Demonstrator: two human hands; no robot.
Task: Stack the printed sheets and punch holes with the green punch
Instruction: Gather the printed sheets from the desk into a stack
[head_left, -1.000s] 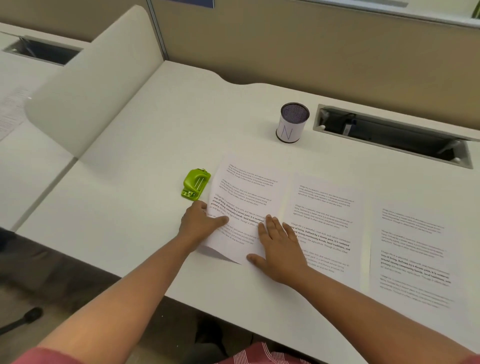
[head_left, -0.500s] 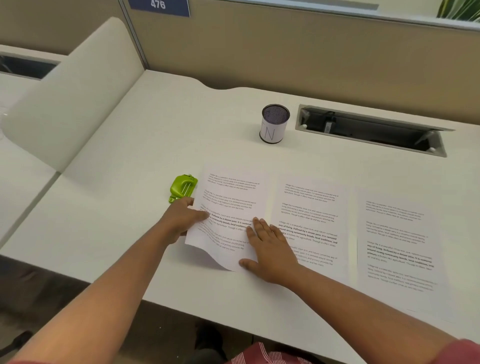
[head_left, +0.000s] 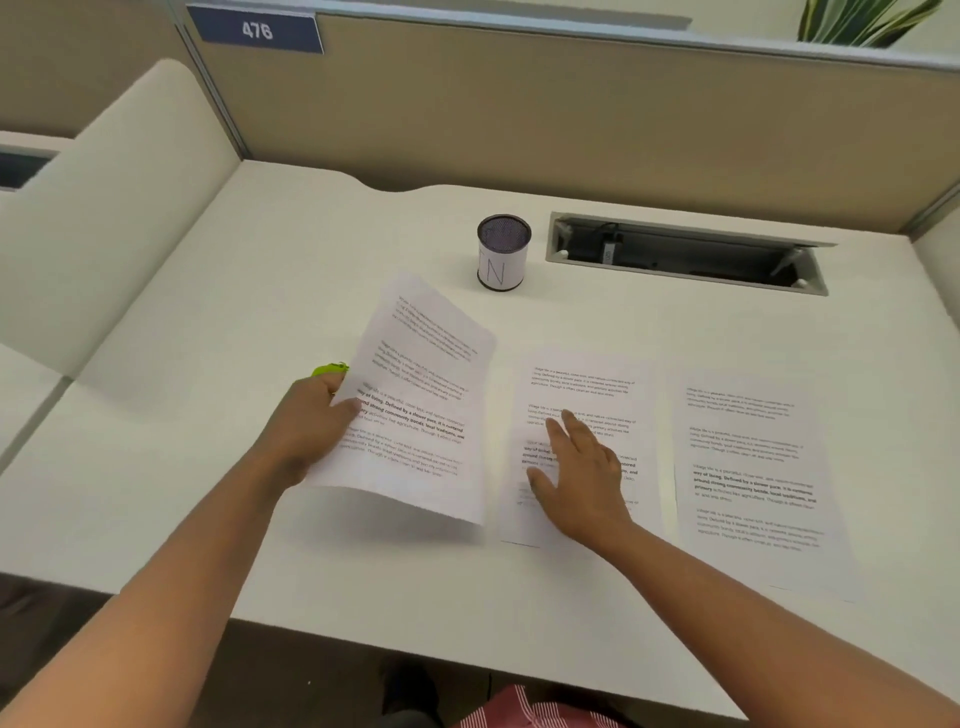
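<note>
Three printed sheets are on the white desk (head_left: 208, 519). My left hand (head_left: 306, 431) pinches the left edge of the left sheet (head_left: 421, 400), which is lifted off the desk and curled. My right hand (head_left: 582, 473) lies with straight fingers on the middle sheet (head_left: 587, 384), which is flat. The right sheet (head_left: 753, 467) lies flat by itself. Only a sliver of the green punch (head_left: 328, 369) shows behind my left hand and the raised sheet.
A mesh pen cup (head_left: 503, 259) marked N stands behind the sheets. To its right is an open cable tray (head_left: 685, 254) set into the desk. Beige partition walls (head_left: 519, 114) close the back; a white divider (head_left: 93, 228) stands at left.
My left hand has lifted the left sheet off the desk. My right hand has left that sheet and moved right onto the middle sheet. The camera has tilted up.
</note>
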